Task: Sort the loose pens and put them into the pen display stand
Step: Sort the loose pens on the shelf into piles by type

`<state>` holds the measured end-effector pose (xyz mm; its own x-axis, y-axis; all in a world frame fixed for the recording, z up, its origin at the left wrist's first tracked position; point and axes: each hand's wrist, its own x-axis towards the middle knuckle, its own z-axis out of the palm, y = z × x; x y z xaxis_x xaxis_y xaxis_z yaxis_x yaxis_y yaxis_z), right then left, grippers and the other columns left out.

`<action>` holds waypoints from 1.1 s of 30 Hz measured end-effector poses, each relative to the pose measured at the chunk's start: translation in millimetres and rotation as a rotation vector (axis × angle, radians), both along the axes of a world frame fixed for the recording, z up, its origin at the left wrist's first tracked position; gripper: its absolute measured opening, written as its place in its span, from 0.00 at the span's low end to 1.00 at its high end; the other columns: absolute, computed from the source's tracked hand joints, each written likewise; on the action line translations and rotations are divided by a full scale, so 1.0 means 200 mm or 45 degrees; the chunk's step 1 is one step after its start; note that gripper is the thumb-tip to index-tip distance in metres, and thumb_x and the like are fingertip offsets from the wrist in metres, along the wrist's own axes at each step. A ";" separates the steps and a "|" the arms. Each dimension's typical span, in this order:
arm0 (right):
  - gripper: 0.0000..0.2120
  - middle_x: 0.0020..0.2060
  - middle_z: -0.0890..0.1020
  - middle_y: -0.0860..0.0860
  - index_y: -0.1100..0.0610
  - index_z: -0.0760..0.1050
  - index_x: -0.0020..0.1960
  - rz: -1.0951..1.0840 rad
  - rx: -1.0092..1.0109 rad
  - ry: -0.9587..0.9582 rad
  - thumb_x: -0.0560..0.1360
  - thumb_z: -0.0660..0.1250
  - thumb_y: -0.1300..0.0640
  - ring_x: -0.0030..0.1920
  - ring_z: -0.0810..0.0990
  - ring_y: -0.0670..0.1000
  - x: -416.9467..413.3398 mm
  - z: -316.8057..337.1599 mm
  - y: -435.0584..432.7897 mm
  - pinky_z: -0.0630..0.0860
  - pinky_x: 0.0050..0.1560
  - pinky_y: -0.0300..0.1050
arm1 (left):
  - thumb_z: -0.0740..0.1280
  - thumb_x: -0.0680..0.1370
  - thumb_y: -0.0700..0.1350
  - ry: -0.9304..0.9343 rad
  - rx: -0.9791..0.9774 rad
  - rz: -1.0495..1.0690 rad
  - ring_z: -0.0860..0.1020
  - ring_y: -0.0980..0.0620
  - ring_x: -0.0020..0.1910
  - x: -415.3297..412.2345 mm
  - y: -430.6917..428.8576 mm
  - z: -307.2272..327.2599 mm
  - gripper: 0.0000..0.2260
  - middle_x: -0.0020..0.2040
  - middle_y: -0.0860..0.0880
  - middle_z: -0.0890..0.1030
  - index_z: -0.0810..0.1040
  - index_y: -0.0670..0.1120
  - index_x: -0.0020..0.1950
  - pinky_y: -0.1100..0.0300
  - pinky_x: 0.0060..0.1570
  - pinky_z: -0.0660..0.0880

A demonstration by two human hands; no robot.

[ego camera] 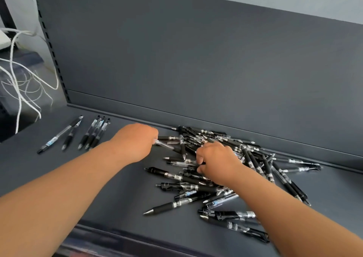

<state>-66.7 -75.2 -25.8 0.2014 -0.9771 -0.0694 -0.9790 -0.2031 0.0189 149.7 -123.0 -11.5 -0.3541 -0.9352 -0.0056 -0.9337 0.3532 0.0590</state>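
Head view: your left hand (135, 142) has its fingers curled round one end of a clear-barrelled pen (164, 144). The pen's long axis runs from the grip to the right, into the pile of loose pens (225, 178) on the shelf (127, 190). Your right hand (216, 162) rests on that pile with fingers curled; whether it holds a pen cannot be told. Left of the left-hand grip lie five sorted pens, a pair (62, 135) and a row of three (94, 133), parallel, tips toward you. The pile is too tangled to count.
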 end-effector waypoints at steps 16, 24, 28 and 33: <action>0.07 0.42 0.80 0.48 0.50 0.73 0.43 -0.202 0.093 -0.559 0.72 0.71 0.52 0.44 0.77 0.50 -0.10 0.05 0.04 0.71 0.52 0.46 | 0.53 0.82 0.50 0.192 -0.065 0.159 0.70 0.49 0.42 0.03 0.04 -0.05 0.11 0.38 0.53 0.69 0.64 0.51 0.40 0.56 0.40 0.64; 0.05 0.39 0.78 0.45 0.49 0.73 0.43 -0.268 -0.009 -0.664 0.74 0.69 0.53 0.36 0.75 0.45 -0.32 0.17 0.08 0.68 0.35 0.38 | 0.53 0.82 0.50 0.377 -0.027 0.161 0.76 0.47 0.40 -0.15 0.09 0.01 0.12 0.36 0.50 0.77 0.69 0.46 0.44 0.55 0.38 0.63; 0.08 0.38 0.78 0.41 0.44 0.72 0.41 -0.134 0.123 -0.547 0.73 0.70 0.53 0.40 0.78 0.45 -0.34 0.22 0.18 0.74 0.41 0.40 | 0.54 0.82 0.49 0.482 0.134 0.044 0.70 0.51 0.35 -0.22 0.13 0.05 0.12 0.38 0.49 0.75 0.65 0.50 0.39 0.56 0.35 0.66; 0.10 0.42 0.76 0.40 0.42 0.70 0.39 -0.017 0.314 -0.291 0.73 0.70 0.52 0.44 0.76 0.44 -0.39 0.14 0.35 0.74 0.46 0.40 | 0.55 0.82 0.49 0.482 0.260 -0.042 0.67 0.53 0.32 -0.38 0.24 0.04 0.09 0.36 0.50 0.72 0.69 0.46 0.45 0.58 0.32 0.63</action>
<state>-145.2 -4.4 2.9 0.2262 -0.9392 -0.2583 -0.9549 -0.1614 -0.2492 72.9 -75.5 -3.0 -0.3964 -0.9165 -0.0533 -0.8213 0.3281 0.4668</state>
